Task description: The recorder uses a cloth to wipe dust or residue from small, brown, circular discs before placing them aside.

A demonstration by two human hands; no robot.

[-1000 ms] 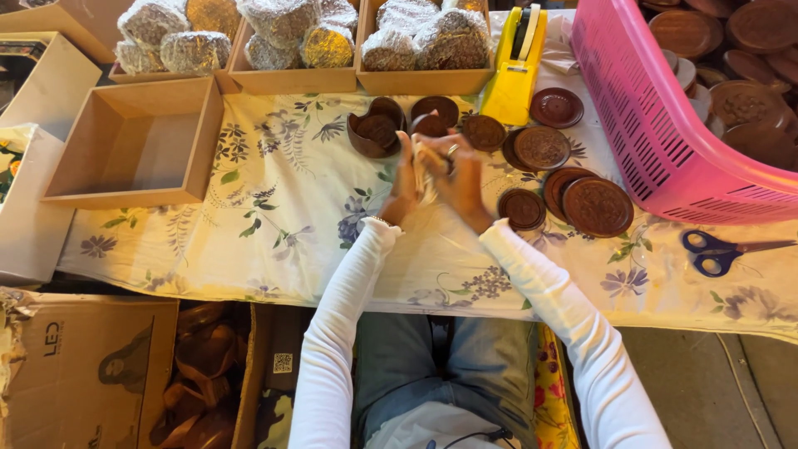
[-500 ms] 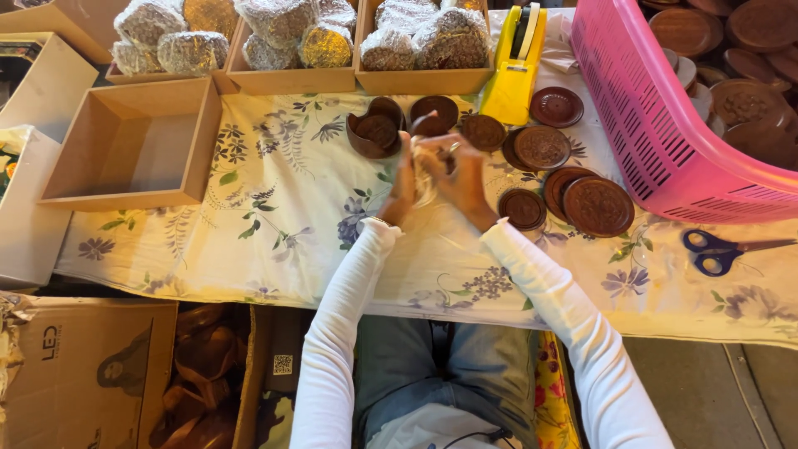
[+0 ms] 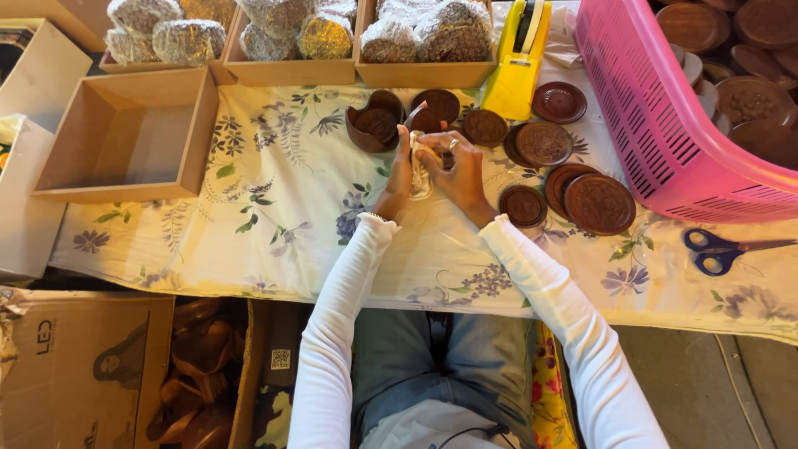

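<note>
We hold a pale wrap [image 3: 421, 170] pinched between both hands, left hand [image 3: 399, 173] and right hand [image 3: 460, 170], each grip clamped on it above the bench [image 3: 274, 216], close by the brown discs [image 3: 544, 143], within reach for wrapping.

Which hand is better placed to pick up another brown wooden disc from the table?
Right, probably. The right hand lies beside the loose wooden discs, while the left hand is on the far side, nearer the heart-shaped wooden box. Both hold a pale wrapped piece.
</note>
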